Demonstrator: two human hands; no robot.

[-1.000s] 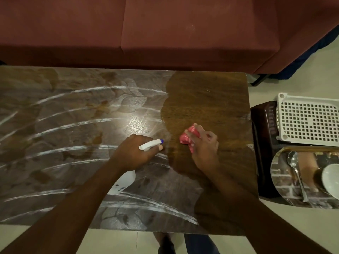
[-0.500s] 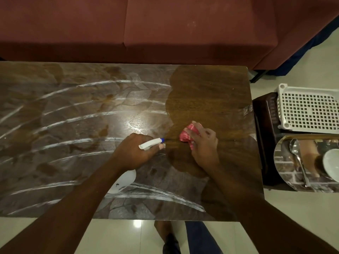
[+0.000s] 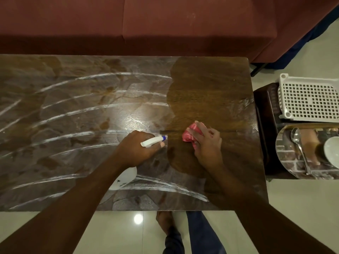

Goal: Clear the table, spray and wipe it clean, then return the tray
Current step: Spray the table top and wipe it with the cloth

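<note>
The brown wooden table (image 3: pixel 211 88) fills the middle of the head view. Its left and centre are covered in white spray streaks; the right part is dark and streak-free. My left hand (image 3: pixel 136 150) grips a white spray bottle (image 3: pixel 153 141) with a blue nozzle tip that points right; the bottle's body shows below my wrist. My right hand (image 3: pixel 206 143) presses a pink cloth (image 3: pixel 190 132) flat on the table at the border between the streaked and dark areas. A mirrored round tray (image 3: pixel 286 162) sits off the table at the right edge.
The tray carries a spoon (image 3: pixel 298 143) and a white bowl (image 3: pixel 332 151) and rests on a dark side stand (image 3: pixel 264 107) with a white perforated basket (image 3: pixel 308 99). A maroon sofa (image 3: pixel 165 24) runs behind the table. Pale tiled floor lies below, with my feet.
My right hand and the pink cloth shifted slightly up and left on the table. The camera tilted a little, so the table appears higher. My left hand holds the bottle in the same spot.
</note>
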